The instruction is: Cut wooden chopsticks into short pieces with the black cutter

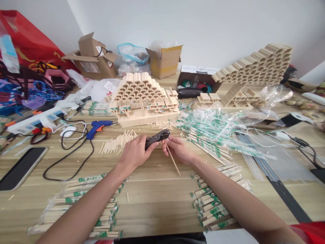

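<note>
My left hand (134,149) is closed around the handles of a dark hand cutter (157,137), whose rounded head points to the right. Between the fingers of my right hand (179,149) is a thin wooden chopstick (173,161), its upper end at the cutter's head and its lower end slanting down toward me. Whether the blades touch the wood cannot be made out. Short cut stick pieces (118,141) lie just left of my hands. Behind them stands a tiered model (146,101) built of stacked sticks.
Wrapped chopsticks lie under my left forearm (73,203), under my right forearm (215,206) and in a heap (210,132) at right. A blue glue gun (98,128) with a looping cord, a phone (22,167) and a power strip (38,120) occupy the left. Cardboard boxes (165,62) stand behind.
</note>
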Motion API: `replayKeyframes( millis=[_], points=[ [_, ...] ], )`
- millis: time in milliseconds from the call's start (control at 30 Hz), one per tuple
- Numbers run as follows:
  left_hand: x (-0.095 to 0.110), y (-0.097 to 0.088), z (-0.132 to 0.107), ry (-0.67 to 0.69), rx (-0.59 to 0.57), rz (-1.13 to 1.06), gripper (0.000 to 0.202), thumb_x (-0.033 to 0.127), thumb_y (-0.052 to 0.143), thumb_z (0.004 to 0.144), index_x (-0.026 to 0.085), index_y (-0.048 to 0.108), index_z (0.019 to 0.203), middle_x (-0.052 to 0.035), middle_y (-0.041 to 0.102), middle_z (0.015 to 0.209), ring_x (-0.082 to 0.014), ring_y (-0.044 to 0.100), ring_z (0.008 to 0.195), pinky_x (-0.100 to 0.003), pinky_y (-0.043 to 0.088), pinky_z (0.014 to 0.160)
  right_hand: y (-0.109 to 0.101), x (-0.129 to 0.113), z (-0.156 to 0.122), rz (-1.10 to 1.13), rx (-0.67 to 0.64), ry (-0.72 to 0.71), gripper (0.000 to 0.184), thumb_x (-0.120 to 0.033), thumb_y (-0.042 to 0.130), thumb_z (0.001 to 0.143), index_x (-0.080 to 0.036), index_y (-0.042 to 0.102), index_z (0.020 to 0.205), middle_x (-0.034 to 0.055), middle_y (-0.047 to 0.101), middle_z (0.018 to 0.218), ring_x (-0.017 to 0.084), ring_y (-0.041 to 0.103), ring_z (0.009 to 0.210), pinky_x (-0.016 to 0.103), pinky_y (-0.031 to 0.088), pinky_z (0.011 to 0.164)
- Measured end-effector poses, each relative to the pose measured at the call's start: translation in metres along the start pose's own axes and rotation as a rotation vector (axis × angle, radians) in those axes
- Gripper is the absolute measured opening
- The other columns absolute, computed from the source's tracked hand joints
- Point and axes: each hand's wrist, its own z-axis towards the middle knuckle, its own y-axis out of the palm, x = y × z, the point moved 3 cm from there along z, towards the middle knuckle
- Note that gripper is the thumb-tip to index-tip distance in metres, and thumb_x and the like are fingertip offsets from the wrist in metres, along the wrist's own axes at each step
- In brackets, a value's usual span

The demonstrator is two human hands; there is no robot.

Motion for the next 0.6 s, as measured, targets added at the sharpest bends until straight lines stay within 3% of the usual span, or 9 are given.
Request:
replayKeyframes(
  millis=[200, 367, 600],
  points=[
    [0.0006, -0.0009, 0.0001, 0.009, 0.01, 0.039, 0.064, 0.071, 0.029, 0.1, 0.018, 0.065, 0.103, -0.0125, 0.072, 0.094, -0.0306, 0.072, 0.082, -0.035, 0.042, 0.063, 0.0009, -0.0013, -0.0012, -0.022, 0.015, 0.005, 0.036, -0.056, 0.074, 0.087, -0.021, 0.064, 0.09, -0.0018, 0.064, 0.067, 0.014, 0.053, 0.059, 0.028, 0.039, 0.061],
    [0.0001, -0.0024, 0.0003, -0.009, -0.034, 0.022, 0.066, 0.072, 0.027, 0.1, 0.019, 0.066, 0.099, -0.0102, 0.072, 0.083, -0.0289, 0.071, 0.076, -0.033, 0.039, 0.06, 0.0021, -0.0035, -0.002, -0.108, 0.039, -0.001, 0.037, -0.06, 0.068, 0.089, -0.023, 0.063, 0.091, -0.0035, 0.059, 0.064, 0.015, 0.051, 0.058, 0.03, 0.039, 0.062],
    [-0.0028, -0.0006, 0.0, 0.021, 0.04, 0.015, 0.06, 0.07, 0.031, 0.1, 0.018, 0.062, 0.095, -0.0106, 0.071, 0.086, -0.0284, 0.07, 0.076, -0.034, 0.039, 0.06, -0.0006, 0.0013, -0.0001, -0.072, 0.027, 0.023, 0.04, -0.061, 0.073, 0.085, -0.023, 0.063, 0.092, -0.0024, 0.063, 0.068, 0.016, 0.054, 0.06, 0.03, 0.041, 0.063]
  ],
)
